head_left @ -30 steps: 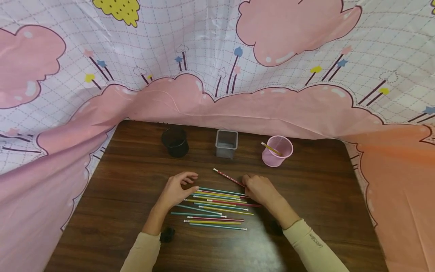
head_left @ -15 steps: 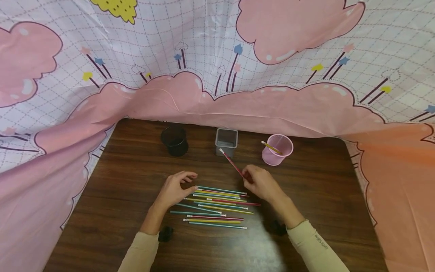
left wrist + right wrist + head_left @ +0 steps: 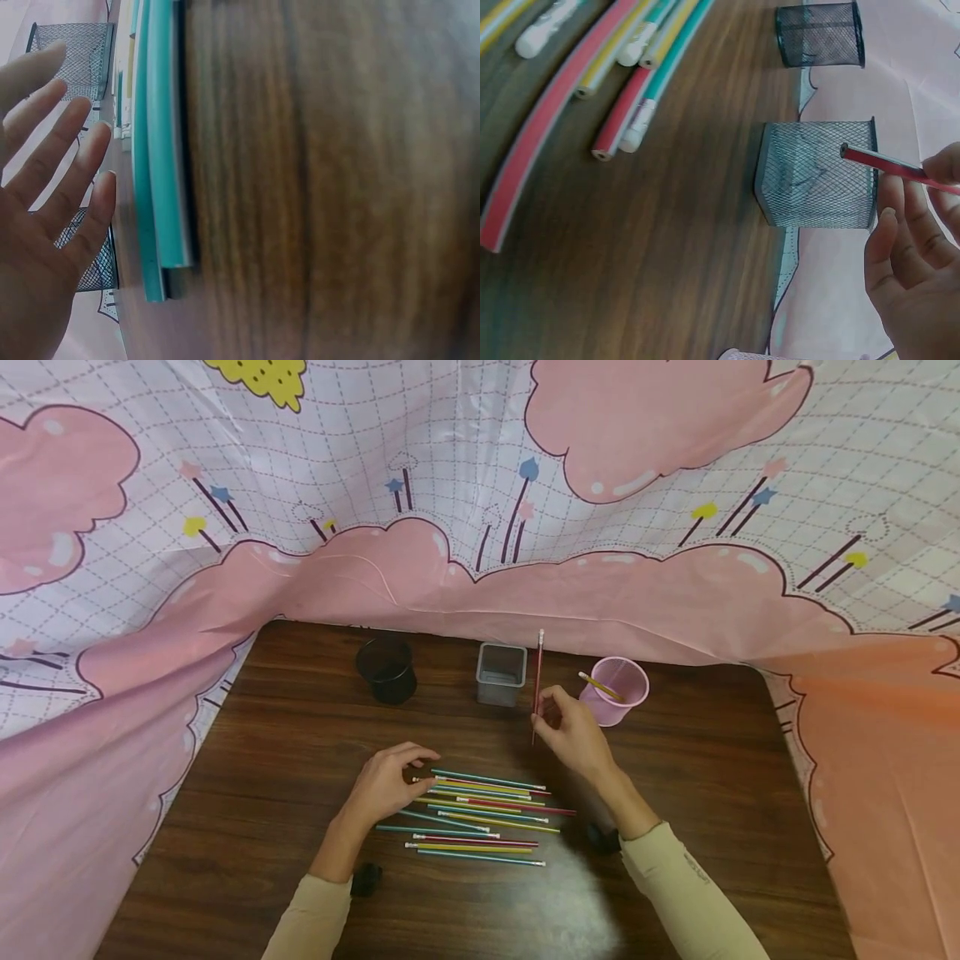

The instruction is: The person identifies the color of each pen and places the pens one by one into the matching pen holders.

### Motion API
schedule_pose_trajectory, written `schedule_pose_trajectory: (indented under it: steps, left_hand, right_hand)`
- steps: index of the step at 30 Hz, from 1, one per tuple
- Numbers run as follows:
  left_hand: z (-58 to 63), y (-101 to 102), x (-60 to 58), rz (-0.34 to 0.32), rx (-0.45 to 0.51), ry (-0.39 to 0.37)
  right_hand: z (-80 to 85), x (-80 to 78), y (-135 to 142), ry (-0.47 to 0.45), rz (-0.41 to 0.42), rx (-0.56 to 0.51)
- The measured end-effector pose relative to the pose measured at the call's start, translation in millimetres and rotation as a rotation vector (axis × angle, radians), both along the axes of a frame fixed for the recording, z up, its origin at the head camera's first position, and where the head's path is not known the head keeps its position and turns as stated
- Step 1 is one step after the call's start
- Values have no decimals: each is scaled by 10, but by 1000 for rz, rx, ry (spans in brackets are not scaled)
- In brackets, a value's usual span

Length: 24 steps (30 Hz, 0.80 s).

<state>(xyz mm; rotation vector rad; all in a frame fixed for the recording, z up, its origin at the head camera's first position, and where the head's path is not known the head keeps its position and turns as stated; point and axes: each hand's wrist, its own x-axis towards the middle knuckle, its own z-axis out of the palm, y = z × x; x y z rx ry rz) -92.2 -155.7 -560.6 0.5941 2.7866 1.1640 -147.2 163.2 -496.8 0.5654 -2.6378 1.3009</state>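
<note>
A red pencil (image 3: 538,672) with a white eraser stands nearly upright in my right hand (image 3: 573,731), pinched between thumb and fingers, eraser end up. In the right wrist view the pencil's plain end (image 3: 862,155) overlaps the grey square mesh cup (image 3: 817,172). My left hand (image 3: 386,781) rests at the left of the loose pencils (image 3: 480,814), fingers relaxed and apart, gripping nothing. In the left wrist view its fingers (image 3: 71,157) spread beside teal pencils (image 3: 161,150). The loose pencils are teal, yellow and red, lying roughly side by side.
Along the back stand a round black cup (image 3: 387,672), the grey square cup (image 3: 500,675) and a pink mesh cup (image 3: 615,689) holding a yellow pencil (image 3: 600,687). A patterned curtain (image 3: 480,527) borders the wooden table (image 3: 285,735).
My right hand has lifted the red pencil from near the pile, carried it toward the back and turned it upright. The left hand has hardly moved.
</note>
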Motion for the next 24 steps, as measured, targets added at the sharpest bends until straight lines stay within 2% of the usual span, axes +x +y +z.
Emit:
schedule_pose_trajectory:
  steps: [5,11,17,20,24]
  left_hand:
    - [-28,-9,3,-4,-4,20]
    - [-10,5,10,-5,-33,44]
    - [-7,7,12,-3,-41,43]
    - [-28,-11,19,7,-43,50]
    - [-49,-26,28,16,-53,56]
  right_hand:
    - [43,-45,-18,19,-23,-56]
    - [87,-126,-46,11,-31,-53]
    - [243,-316,-135,38,-119,-48]
    - [345,-451,-216,21,-166,-134]
    - [422,-611,-327,-51,-210,-275]
